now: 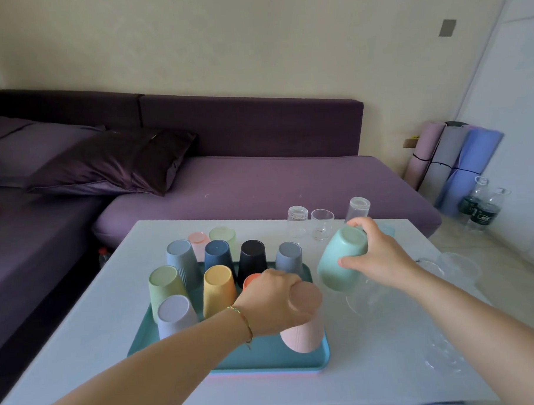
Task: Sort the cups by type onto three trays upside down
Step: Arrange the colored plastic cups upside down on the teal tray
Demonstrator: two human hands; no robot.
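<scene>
A teal tray (260, 357) on the white table holds several plastic cups standing upside down, among them yellow (218, 288), green (165, 285), lilac (175, 315) and black (251, 259). My left hand (273, 301) grips an upturned pink cup (304, 320) at the tray's near right corner. My right hand (375, 252) holds a mint green cup (343, 260) tilted in the air, just right of the tray. Clear glass cups (321, 224) stand at the table's far edge.
Pink (197, 238) and pale green (222, 234) cups sit behind the tray. Clear plastic cups (443, 350) lie on the table's right side. A purple sofa (259, 184) runs behind the table. Rolled mats (450, 160) and water bottles (480, 205) stand at the right wall.
</scene>
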